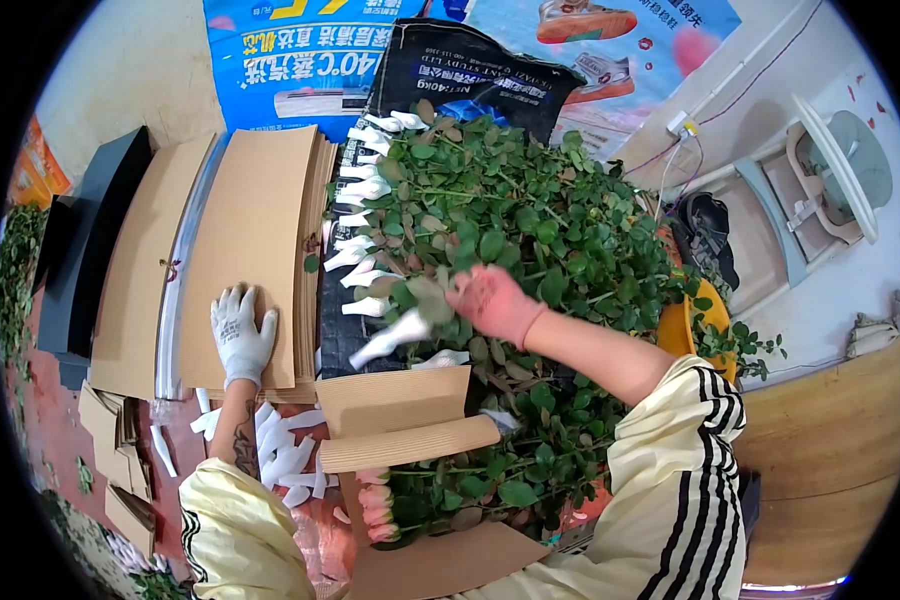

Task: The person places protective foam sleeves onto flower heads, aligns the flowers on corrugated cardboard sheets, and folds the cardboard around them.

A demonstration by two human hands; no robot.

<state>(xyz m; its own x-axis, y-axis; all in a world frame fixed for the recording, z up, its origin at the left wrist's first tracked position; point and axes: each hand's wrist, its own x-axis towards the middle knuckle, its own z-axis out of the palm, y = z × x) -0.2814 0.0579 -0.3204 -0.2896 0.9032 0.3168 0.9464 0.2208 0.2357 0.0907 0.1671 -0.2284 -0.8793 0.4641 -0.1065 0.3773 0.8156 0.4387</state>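
Observation:
My left hand [242, 335], in a white glove, lies flat with its fingers apart on a stack of brown cardboard sheets [245, 230]. In a pink glove, my right hand [498, 303] is closed around the leafy stem of a rose, blurred by motion. The bud end of that rose is covered by a white sleeve [395, 338] pointing left. Below it is a pile of leafy rose stems [530, 215], with several white-sleeved heads [365, 188] lined up along its left edge. Nearer me, pink roses [376, 505] lie beside corrugated cardboard [410, 443].
Loose white sleeves [285, 450] lie below the cardboard stack. Small cardboard pieces [115, 440] sit on the floor at left. A yellow container [675, 325] with leaves stands at right, near a pale chair [770, 215] and a wooden surface [835, 465]. Posters cover the back wall.

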